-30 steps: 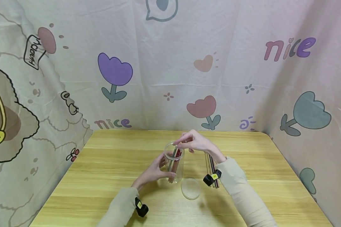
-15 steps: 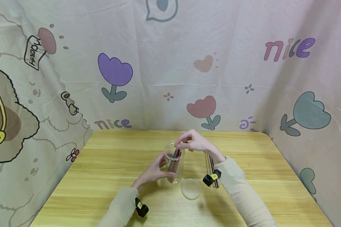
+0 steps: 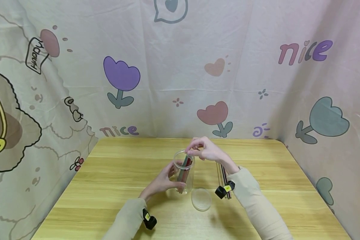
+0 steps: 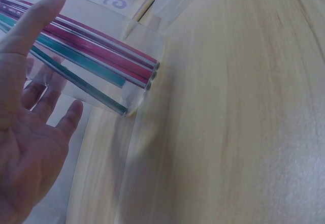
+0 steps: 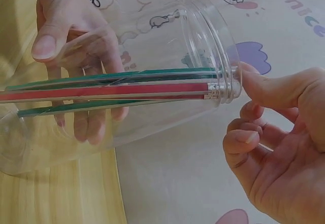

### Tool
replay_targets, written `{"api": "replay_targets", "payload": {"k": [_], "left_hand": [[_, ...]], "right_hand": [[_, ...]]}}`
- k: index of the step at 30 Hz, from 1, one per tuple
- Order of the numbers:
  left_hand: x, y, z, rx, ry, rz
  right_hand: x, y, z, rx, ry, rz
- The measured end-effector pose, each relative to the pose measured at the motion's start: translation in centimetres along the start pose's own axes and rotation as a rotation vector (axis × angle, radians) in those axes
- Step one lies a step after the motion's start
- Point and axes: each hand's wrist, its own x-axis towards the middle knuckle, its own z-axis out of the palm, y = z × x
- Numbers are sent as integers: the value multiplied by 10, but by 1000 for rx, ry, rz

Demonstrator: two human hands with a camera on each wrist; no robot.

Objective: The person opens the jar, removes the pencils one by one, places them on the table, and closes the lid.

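A clear plastic jar (image 3: 188, 180) stands on the table, with red and green pencils (image 5: 152, 90) leaning inside. Several silver ferrules show at the mouth in the right wrist view. My left hand (image 3: 165, 180) grips the jar from the left, thumb in front and fingers behind. At the jar's mouth my right hand (image 3: 206, 150) pinches the upper end of a green pencil (image 4: 84, 60) with thumb and forefinger; its tip is hidden by the fingers. The lower end of that pencil sits above the jar's bottom in the left wrist view. The other right fingers are curled outside the rim.
A clear round lid (image 3: 201, 200) lies flat in front of the jar, to its right. Gold and dark pencils (image 3: 220, 175) lie on the wooden table (image 3: 123, 166) beneath the right forearm. A patterned cloth (image 3: 168, 66) hangs behind the table and at both sides.
My right hand has shifted slightly right along the jar's rim, and the green pencil's upper end has moved right toward the red ones. The left hand and the jar have stayed still.
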Motion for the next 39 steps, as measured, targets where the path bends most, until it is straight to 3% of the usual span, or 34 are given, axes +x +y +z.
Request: {"api": "replay_targets", "payload": {"k": [8, 14, 20, 39], "left_hand": [[0, 0, 0, 2, -4, 11], [1, -1, 0, 4, -3, 5], [0, -2, 0, -4, -7, 16], [1, -3, 0, 0, -9, 20]], "right_hand": [[-4, -3, 2, 1, 73, -3], [-6, -3, 3, 67, 104, -23], [-7, -1, 6, 191, 149, -85], [-17, -5, 7, 608, 318, -98]]}}
